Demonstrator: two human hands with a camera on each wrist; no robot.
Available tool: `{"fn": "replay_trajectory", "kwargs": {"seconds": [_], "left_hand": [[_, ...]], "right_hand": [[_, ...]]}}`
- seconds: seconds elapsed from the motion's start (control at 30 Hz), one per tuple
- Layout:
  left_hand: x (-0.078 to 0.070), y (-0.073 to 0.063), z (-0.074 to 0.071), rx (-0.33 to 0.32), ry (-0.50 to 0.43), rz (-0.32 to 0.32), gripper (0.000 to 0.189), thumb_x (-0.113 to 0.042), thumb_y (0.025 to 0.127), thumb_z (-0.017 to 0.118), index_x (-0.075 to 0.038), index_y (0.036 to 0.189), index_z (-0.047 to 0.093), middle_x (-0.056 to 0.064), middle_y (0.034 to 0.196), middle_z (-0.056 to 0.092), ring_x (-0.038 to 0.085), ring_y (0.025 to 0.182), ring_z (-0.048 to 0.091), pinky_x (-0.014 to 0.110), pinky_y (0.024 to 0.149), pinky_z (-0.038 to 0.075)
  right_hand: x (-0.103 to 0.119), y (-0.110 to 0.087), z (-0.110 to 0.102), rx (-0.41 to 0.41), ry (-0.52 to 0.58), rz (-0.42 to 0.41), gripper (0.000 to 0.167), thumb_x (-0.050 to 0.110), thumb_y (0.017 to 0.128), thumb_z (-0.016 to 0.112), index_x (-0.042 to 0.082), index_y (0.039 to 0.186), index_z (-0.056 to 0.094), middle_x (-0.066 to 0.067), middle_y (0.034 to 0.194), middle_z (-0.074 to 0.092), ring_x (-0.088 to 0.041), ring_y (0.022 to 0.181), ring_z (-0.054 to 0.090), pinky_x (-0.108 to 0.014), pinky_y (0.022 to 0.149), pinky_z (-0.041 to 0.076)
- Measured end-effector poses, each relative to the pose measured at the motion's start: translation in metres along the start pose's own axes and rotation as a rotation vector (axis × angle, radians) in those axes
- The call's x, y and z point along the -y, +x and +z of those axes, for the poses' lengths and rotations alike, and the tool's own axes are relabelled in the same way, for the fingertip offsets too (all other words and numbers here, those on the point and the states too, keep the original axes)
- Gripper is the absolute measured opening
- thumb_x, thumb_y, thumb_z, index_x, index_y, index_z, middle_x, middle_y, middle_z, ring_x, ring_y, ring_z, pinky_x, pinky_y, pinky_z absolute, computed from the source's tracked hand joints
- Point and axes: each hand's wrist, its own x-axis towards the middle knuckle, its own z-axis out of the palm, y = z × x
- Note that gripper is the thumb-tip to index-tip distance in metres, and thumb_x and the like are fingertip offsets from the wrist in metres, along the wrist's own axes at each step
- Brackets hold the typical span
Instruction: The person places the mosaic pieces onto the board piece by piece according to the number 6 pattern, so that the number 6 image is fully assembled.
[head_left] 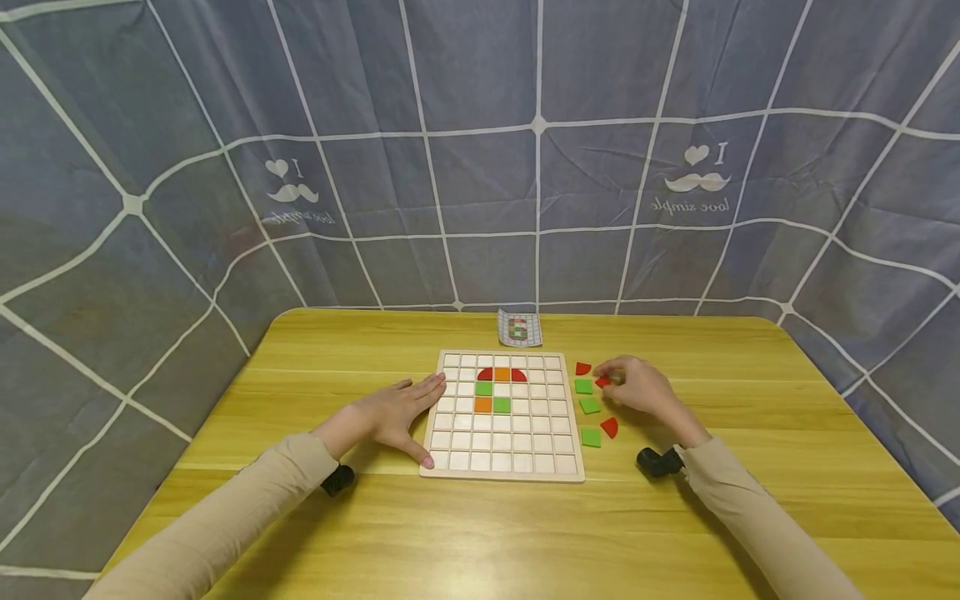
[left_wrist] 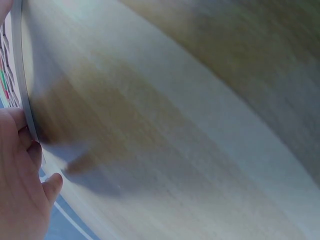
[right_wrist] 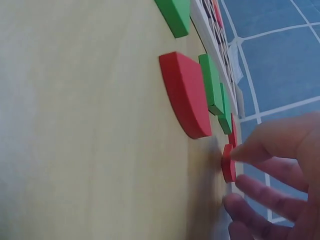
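A wooden grid board [head_left: 502, 478] lies on the table. My left hand [head_left: 397, 414] is spread along its left side, fingertips on the left edge and thumb at the near left corner. In the left wrist view part of that hand [left_wrist: 20, 175] shows against the board's rim. On the grid sit red quarter-circle pieces [head_left: 519, 375], orange squares [head_left: 483, 405] and green squares [head_left: 502, 405]. Right of the board, my right hand [head_left: 637, 386] pinches a red quarter-circle piece [right_wrist: 228, 162] between thumb and fingers, close over the table.
Several green squares [head_left: 591, 437] and two more red quarter-circle pieces [head_left: 609, 427] lie loose between the board and my right hand. Behind the board is a small patterned card [head_left: 519, 329]. A grey curtain with white lines [head_left: 487, 183] hangs around the table.
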Motion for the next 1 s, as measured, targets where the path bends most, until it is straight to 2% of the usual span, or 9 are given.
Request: {"fn": "replay_trajectory", "kwargs": {"seconds": [0.17, 0.23, 0.33, 0.5, 1.0], "left_hand": [[0.0003, 0.0, -0.0005, -0.006, 0.004, 0.006, 0.123, -0.075, 0.071, 0.064, -0.002, 0.154, 0.01, 0.013, 0.163, 0.002, 0.025, 0.151, 0.01, 0.049, 0.122, 0.016], [0.0006, 0.0002, -0.0004, -0.005, 0.009, 0.007, 0.123, -0.075, 0.07, 0.064, -0.002, 0.154, 0.01, 0.012, 0.163, 0.002, 0.025, 0.151, 0.01, 0.048, 0.122, 0.016], [0.0012, 0.0004, -0.0003, -0.001, 0.008, 0.007, 0.123, -0.076, 0.07, 0.063, -0.003, 0.154, 0.01, 0.012, 0.163, 0.002, 0.025, 0.151, 0.01, 0.049, 0.122, 0.016], [0.0018, 0.0008, 0.0003, 0.007, 0.013, 0.006, 0.123, -0.077, 0.071, 0.062, -0.003, 0.154, 0.01, 0.012, 0.163, 0.002, 0.025, 0.151, 0.009, 0.048, 0.122, 0.015], [-0.0001, 0.0004, 0.0005, 0.006, 0.02, -0.004, 0.123, -0.077, 0.071, 0.062, -0.004, 0.155, 0.01, 0.011, 0.163, 0.002, 0.024, 0.151, 0.01, 0.048, 0.122, 0.015]], "right_hand": [[0.0003, -0.0004, 0.0009, -0.037, -0.033, 0.038, 0.039, 0.028, 0.082, 0.071, 0.008, 0.116, 0.069, -0.016, 0.114, 0.069, -0.03, 0.099, 0.065, -0.036, 0.068, 0.051], [0.0015, -0.0011, 0.0011, -0.042, -0.038, 0.069, 0.042, 0.032, 0.082, 0.072, 0.006, 0.116, 0.069, -0.016, 0.113, 0.07, -0.032, 0.101, 0.065, -0.04, 0.073, 0.053], [0.0037, -0.0023, 0.0012, -0.047, -0.03, 0.098, 0.042, 0.033, 0.082, 0.073, 0.003, 0.112, 0.07, -0.016, 0.106, 0.071, -0.031, 0.096, 0.066, -0.041, 0.074, 0.053], [0.0059, -0.0035, 0.0011, -0.061, -0.01, 0.102, 0.037, 0.03, 0.082, 0.074, 0.003, 0.107, 0.072, -0.014, 0.097, 0.073, -0.027, 0.087, 0.066, -0.038, 0.069, 0.052], [0.0058, -0.0042, 0.0029, -0.092, -0.008, 0.119, 0.033, 0.026, 0.08, 0.074, 0.003, 0.104, 0.074, -0.011, 0.092, 0.075, -0.026, 0.084, 0.069, -0.031, 0.061, 0.049]]}}
